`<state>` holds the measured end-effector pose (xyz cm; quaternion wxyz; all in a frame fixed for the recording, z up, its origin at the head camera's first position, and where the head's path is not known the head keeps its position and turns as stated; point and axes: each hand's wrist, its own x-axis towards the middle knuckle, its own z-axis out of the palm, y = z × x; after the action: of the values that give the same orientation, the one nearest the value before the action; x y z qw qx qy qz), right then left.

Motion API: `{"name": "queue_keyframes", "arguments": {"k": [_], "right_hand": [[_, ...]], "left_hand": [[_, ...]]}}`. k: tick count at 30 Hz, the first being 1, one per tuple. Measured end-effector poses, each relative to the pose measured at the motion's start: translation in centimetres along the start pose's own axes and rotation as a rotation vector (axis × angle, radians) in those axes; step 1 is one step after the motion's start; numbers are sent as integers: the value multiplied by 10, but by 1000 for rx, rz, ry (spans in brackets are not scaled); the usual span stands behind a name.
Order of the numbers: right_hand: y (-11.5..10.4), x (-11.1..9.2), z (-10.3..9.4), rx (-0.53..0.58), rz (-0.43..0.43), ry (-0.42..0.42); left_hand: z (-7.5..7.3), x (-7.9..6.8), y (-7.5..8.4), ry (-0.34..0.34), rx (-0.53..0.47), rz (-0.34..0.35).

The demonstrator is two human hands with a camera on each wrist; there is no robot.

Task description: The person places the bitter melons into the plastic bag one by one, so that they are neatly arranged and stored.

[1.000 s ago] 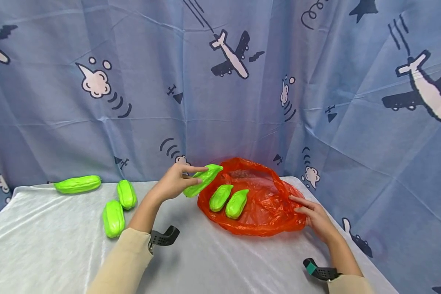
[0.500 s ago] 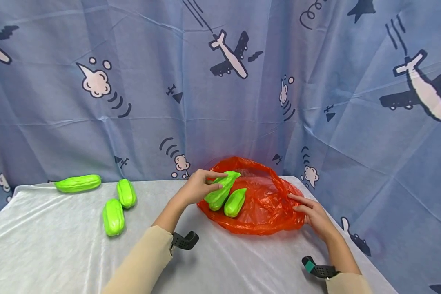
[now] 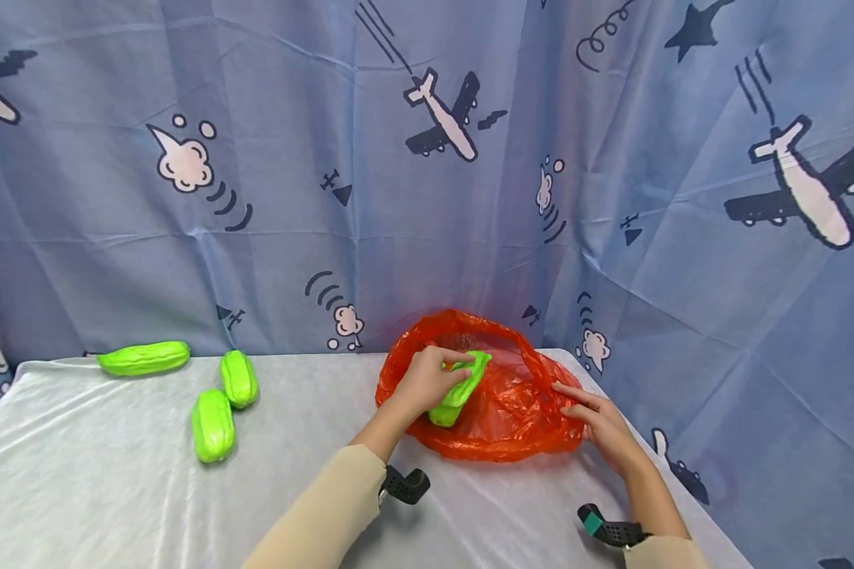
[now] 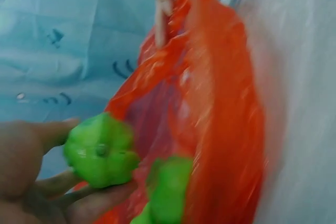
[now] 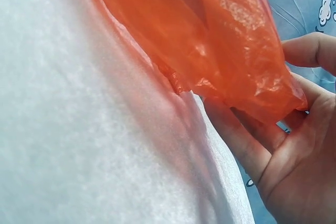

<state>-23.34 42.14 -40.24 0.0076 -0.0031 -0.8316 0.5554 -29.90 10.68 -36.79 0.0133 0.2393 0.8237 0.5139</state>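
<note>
Just right of centre in the head view, we saw a red bag (image 3: 494, 452) lying mouth open, its far rim close to the patterned curtain (image 3: 277, 158). Our left hand (image 3: 428, 381) was clamped on 1 tilted green gourd (image 4: 102, 150) over the left part of the opening, with at least 1 bagged gourd (image 4: 172, 190) lower down; we could not count further. To their right, the bag's mouth gave open room as far as its crumpled side. There our right hand (image 3: 606, 428) gripped the red film among its fingers, near the table's right edge. At the left of the frame, 1 sideways gourd (image 3: 145, 359) lay along the back edge of the white cloth (image 3: 320, 403), and 2 neighbouring gourds (image 3: 213, 427) lay nearer to us. Between these 2 and the bag, we had a broad stretch of cloth.
</note>
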Motion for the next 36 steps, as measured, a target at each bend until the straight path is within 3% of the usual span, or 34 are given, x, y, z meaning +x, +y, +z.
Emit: {"name": "queue_keyframes", "arguments": {"k": [4, 11, 15, 18, 23, 28, 36], "right_hand": [[0, -1, 0, 0, -1, 12], [0, -2, -5, 8, 4, 17], [0, -2, -5, 7, -4, 21], [0, -2, -4, 12, -15, 16], [-1, -2, -3, 20, -19, 20], [-3, -1, -2, 25, -8, 32], [-3, -2, -2, 6, 10, 50]], "left_hand": [[20, 0, 5, 61, -15, -16], [51, 2, 10, 35, -6, -30], [63, 2, 8, 78, 30, -40], [69, 0, 5, 96, 67, -37], [74, -2, 1, 40, 93, -43], [75, -4, -1, 28, 87, -73], [81, -2, -4, -25, 159, -77]]}}
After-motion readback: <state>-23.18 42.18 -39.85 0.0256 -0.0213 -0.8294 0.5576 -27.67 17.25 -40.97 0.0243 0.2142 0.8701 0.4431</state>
